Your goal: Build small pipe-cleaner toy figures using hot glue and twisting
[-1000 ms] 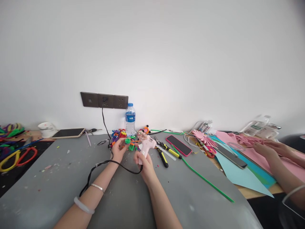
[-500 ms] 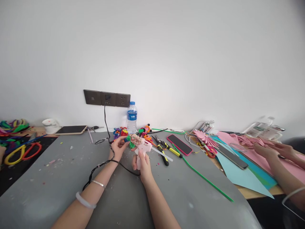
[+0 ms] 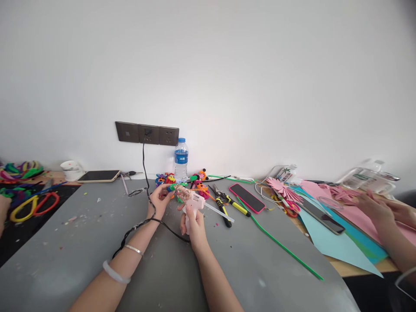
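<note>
My right hand [image 3: 193,223] is wrapped round the handle of a pale pink hot glue gun [image 3: 194,201], and a clear glue stick [image 3: 220,212] sticks out of its back end. The nozzle points left, towards my left hand [image 3: 160,200]. Between the fingertips of that hand is a small green and blue fuzzy piece [image 3: 171,187], partly hidden. A black cord [image 3: 169,227] runs from the gun across my left wrist. Just behind the hands sit colourful fuzzy figures, one orange [image 3: 202,190], one red and yellow [image 3: 169,178].
A water bottle [image 3: 181,160] stands against the wall below sockets [image 3: 147,133]. To the right lie yellow-black pliers [image 3: 224,203], a pink-cased phone [image 3: 247,198] and a green pipe cleaner [image 3: 282,245]. Another person's hands [image 3: 380,212] work over pink paper. Scissors [image 3: 34,208] lie far left.
The view has shifted slightly, so the surroundings sit a little further right. The glue gun and the fuzzy piece stay close together in my hands. The other person's hands have moved.
</note>
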Demonstrator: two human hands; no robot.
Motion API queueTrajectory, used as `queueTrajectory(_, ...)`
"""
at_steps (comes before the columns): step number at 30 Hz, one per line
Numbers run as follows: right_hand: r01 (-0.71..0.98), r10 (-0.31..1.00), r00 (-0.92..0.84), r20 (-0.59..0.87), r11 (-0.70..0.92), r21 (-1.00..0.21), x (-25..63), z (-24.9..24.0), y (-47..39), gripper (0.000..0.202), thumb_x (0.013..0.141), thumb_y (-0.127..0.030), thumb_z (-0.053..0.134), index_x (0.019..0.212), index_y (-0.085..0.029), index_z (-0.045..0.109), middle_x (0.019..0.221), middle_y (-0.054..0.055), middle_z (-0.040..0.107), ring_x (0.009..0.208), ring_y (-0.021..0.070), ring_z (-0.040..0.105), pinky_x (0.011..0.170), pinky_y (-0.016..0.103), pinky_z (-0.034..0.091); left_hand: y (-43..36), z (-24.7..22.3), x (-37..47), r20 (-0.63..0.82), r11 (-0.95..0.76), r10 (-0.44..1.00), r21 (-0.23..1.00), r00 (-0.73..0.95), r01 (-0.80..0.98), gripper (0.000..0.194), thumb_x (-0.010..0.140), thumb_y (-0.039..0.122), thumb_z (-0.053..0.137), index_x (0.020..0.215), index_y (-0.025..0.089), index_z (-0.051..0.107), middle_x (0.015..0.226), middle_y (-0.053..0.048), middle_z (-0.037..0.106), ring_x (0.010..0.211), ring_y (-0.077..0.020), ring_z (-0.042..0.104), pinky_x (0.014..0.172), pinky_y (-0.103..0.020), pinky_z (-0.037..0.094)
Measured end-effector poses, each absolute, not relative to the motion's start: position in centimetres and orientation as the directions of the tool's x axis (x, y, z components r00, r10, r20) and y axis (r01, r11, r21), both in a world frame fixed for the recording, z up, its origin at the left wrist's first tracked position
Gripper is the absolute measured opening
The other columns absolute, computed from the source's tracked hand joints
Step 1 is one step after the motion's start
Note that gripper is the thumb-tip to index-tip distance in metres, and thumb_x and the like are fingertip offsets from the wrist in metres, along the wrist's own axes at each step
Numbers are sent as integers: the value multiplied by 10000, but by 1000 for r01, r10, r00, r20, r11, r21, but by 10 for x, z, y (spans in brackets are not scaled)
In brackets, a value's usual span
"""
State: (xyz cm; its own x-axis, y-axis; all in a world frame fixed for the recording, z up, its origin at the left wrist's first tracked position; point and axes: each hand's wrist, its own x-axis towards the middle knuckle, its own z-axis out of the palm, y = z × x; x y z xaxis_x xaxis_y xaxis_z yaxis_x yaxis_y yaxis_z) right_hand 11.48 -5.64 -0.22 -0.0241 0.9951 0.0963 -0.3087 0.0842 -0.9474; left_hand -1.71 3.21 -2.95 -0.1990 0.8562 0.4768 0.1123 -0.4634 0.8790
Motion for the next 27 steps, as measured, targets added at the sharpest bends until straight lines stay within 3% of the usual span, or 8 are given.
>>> queueTrajectory(16,-268,999,7,53,53,-962,114,-3,-58,588,794,-696,474,873,-127,602,331,-77,400,287,69,301,343,195,242,25,-20,-15,476,-460,862,879,-175,123,246,747,326,691,941,174,690,754,-33,698,646,-148,635,545,-220,530)
queueTrajectory(24,-277,998,20,63,66,-959,113,-5,-56,571,795,-693,480,813,-133,590,323,-77,393,277,62,288,337,192,231,27,-23,-16,490,-481,848,871,-201,97,255,736,343,708,922,168,699,745,-42,708,604,-139,620,470,-204,504)
queueTrajectory(27,-283,998,22,66,69,-957,113,-5,-56,555,797,-683,488,805,-136,587,326,-78,395,280,62,290,339,191,234,26,-21,-16,503,-492,835,864,-222,107,254,729,343,714,912,166,698,832,-68,726,661,-154,643,492,-220,524)
